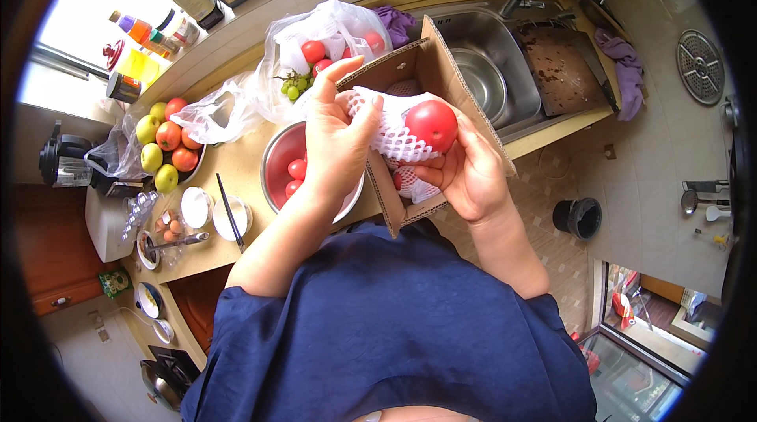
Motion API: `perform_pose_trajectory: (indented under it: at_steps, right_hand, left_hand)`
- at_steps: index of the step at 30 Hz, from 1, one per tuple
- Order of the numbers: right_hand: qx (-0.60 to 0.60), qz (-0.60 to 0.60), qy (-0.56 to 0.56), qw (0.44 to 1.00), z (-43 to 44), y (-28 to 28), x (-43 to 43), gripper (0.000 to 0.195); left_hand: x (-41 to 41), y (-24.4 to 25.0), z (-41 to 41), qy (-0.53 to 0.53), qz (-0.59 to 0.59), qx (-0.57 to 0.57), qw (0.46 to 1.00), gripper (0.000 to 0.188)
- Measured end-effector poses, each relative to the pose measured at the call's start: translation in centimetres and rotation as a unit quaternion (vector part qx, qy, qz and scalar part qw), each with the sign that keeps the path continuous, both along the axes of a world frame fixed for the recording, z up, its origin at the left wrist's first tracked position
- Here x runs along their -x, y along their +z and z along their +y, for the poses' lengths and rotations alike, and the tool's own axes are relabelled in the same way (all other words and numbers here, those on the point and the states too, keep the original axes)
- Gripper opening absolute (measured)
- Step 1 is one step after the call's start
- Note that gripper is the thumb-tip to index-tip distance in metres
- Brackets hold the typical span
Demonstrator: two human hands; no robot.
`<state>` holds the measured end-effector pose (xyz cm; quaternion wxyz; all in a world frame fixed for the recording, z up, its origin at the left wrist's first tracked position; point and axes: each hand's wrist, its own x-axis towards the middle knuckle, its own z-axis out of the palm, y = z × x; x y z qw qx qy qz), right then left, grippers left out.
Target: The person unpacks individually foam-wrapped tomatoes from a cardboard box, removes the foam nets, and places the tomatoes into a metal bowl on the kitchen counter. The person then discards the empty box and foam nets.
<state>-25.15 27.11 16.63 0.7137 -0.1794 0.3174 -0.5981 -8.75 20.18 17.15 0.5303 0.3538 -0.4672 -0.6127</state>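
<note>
A red tomato point(432, 125) rests in my right hand point(473, 167), partly out of a white foam mesh sleeve point(393, 129). My left hand point(340, 138) pinches the sleeve's other end between thumb and fingers, with the index finger raised. Both hands are over an open cardboard box point(467, 93), which holds more fruit in foam sleeves point(417, 184). Left of the box, partly behind my left forearm, a steel bowl point(267, 167) contains several red tomatoes point(297, 169). Beyond it lies a clear plastic bag point(275, 43) with tomatoes and foam sleeves, beside green grapes point(293, 88).
A sink point(520, 88) with a steel basin point(482, 82) and a cutting board point(559, 70) adjoins the box on the right. Apples point(167, 135) fill a plate at the left. Black chopsticks point(229, 209) lie across a white bowl point(242, 218). Bottles point(139, 30) line the windowsill.
</note>
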Motion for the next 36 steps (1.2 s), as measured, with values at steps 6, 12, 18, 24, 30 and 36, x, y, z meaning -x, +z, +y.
perform_pose_trajectory:
  at_steps: [6,12,18,24,30,36]
  right_hand:
    - [-0.015,0.038,-0.006,0.999,-0.2,-0.3,0.0,0.043]
    - [0.001,0.062,-0.01,0.998,-0.3,-0.5,0.0,0.043]
    - [0.006,0.075,-0.017,0.997,-0.3,0.0,-0.5,0.043]
    - [0.016,0.079,-0.027,0.996,-0.5,0.3,-0.4,0.048]
    - [0.032,0.096,-0.046,0.994,-0.6,0.7,-1.2,0.051]
    - [0.058,0.139,-0.043,0.988,-0.7,0.5,-1.5,0.052]
  left_hand:
    - [-0.4,0.0,-0.3,-0.061,-0.198,0.222,0.953,0.038]
    - [0.0,0.4,0.1,-0.036,-0.309,0.31,0.898,0.06]
    - [-0.2,0.2,-0.2,-0.045,-0.294,0.314,0.902,0.053]
    - [-0.6,0.0,-0.5,-0.086,-0.247,0.295,0.919,0.055]
    - [-0.7,-0.9,0.0,-0.117,-0.185,0.16,0.963,0.066]
    - [-0.8,-0.9,0.3,-0.147,-0.046,0.02,0.988,0.06]
